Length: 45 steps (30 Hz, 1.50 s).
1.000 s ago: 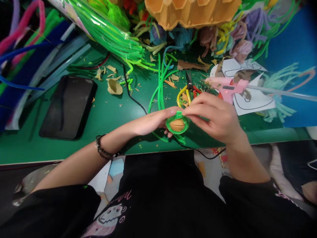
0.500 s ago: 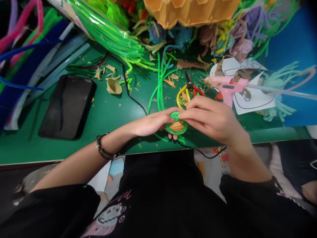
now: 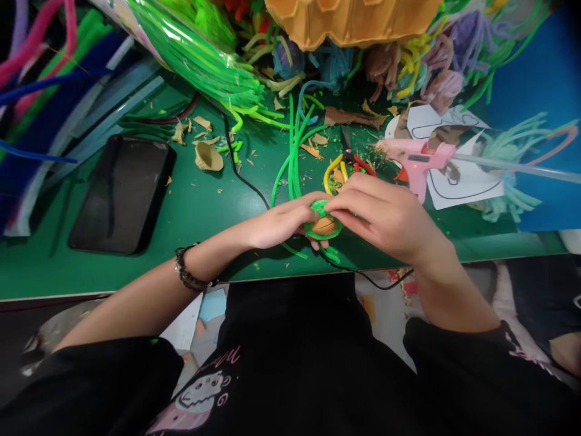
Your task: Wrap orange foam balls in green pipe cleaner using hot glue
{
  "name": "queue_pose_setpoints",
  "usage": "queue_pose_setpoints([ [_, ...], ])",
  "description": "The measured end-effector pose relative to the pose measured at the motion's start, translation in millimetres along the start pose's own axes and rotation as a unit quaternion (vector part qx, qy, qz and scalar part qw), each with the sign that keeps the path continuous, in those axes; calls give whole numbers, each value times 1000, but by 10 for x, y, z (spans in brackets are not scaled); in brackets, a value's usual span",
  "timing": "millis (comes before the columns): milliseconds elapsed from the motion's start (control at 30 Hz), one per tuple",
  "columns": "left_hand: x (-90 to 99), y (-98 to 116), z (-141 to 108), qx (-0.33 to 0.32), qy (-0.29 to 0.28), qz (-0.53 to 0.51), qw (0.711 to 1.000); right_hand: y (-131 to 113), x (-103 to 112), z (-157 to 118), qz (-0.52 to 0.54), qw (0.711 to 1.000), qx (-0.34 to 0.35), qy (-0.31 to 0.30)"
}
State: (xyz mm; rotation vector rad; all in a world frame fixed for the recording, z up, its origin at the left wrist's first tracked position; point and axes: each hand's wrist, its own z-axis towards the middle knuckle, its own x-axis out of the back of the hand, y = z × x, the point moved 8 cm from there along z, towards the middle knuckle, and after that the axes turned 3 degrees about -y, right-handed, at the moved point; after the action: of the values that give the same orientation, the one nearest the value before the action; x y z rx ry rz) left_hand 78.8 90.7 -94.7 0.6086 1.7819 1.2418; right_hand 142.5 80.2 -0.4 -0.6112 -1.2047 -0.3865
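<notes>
A small round piece [image 3: 325, 226] with a fuzzy green rim and a tan inside sits between my hands near the table's front edge. My left hand [image 3: 284, 223] holds it from the left, thumb on top and fingertips showing beneath. The fingertips of my right hand [image 3: 379, 212] are pinched together at its upper right edge. Green fuzzy stems [image 3: 294, 160] lie just beyond my left hand. Pliers with yellow and red handles [image 3: 347, 156] rest beyond my right hand.
A pink glue gun [image 3: 420, 158] lies on white paper at the right. On the left is a black phone [image 3: 122, 195]. Bundled stems [image 3: 200, 72] and an orange egg tray [image 3: 354, 24] stand at the back. Scraps and a black cable [image 3: 245, 180] lie on the green table.
The round piece has tilted slightly and risen a little with my hands. Both hands keep nearly the same hold.
</notes>
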Motion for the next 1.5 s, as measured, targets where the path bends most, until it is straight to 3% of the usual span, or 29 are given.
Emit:
queue_pose_setpoints([
  [567,105,21,22,-22,53,-35,998,-17,23,126,-37,999,-9,-17],
  [833,117,47,14,-24,62,-60,996,-10,56,46,-39,997,-21,57],
  [1067,153,74,-9,-11,106,-34,994,-26,139,-10,-43,990,-29,135],
  [1500,162,85,-14,-16,101,6,995,5,60,-35,-71,991,-40,103],
])
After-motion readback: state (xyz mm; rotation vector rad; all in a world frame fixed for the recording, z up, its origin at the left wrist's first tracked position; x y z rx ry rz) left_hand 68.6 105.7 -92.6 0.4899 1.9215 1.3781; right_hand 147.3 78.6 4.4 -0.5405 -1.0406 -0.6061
